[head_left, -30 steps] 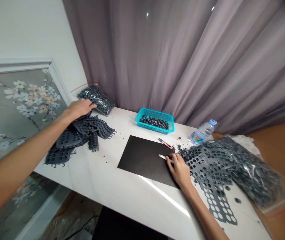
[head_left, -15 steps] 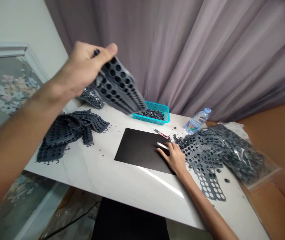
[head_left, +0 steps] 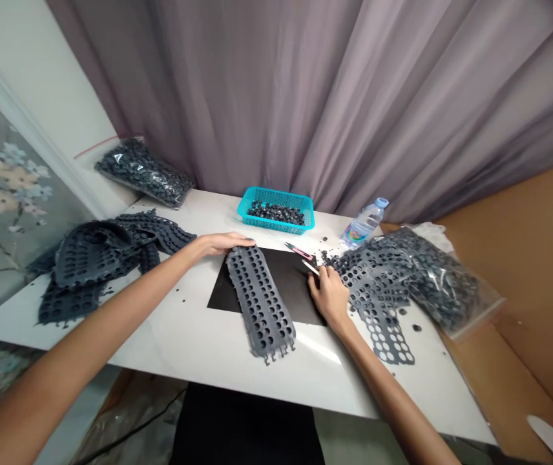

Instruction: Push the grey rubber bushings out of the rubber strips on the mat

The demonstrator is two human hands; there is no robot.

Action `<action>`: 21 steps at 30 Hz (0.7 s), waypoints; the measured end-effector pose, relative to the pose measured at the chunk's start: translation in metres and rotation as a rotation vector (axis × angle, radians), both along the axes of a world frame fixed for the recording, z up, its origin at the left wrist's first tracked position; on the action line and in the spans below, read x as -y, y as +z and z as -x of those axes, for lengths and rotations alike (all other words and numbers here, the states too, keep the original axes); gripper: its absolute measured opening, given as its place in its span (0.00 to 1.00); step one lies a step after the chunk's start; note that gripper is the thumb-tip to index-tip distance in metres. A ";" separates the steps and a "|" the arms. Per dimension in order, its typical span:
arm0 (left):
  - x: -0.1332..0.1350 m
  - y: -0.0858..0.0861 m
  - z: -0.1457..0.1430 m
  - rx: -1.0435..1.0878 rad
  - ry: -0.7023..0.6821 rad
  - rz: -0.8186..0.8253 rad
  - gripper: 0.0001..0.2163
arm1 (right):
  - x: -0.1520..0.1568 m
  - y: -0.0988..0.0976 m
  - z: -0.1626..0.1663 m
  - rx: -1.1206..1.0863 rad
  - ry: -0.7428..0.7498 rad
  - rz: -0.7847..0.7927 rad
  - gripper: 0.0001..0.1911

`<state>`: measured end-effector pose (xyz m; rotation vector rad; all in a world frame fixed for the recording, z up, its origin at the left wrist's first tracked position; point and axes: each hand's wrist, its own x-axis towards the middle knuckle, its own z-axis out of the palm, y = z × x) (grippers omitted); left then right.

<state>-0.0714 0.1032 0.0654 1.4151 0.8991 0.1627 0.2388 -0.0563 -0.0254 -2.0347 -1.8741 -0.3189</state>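
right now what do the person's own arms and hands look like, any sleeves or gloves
Both arms are bare as far as the frame shows: no sleeves, gloves, watch or rings visible on the left hand or right hand. The forearms are slim.

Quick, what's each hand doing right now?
Left hand: flat, fingers on the far end of the grey holed sheet.
Right hand: closed on a small white tool.

Two hands; one basket (head_left: 276,210); one bottle (head_left: 364,224); two bags.

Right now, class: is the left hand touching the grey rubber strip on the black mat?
Touching. The head view shows the left hand resting its fingertips on the strip's far end.
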 end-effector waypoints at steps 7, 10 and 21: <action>-0.030 -0.016 0.001 -0.058 -0.106 0.112 0.16 | 0.003 0.009 0.002 -0.038 0.102 0.034 0.13; -0.037 -0.022 -0.004 -0.083 -0.143 0.153 0.19 | 0.014 0.017 0.026 -0.060 0.233 0.072 0.12; -0.063 -0.017 -0.008 -0.204 -0.266 0.199 0.18 | 0.047 0.053 0.152 0.060 0.369 0.319 0.13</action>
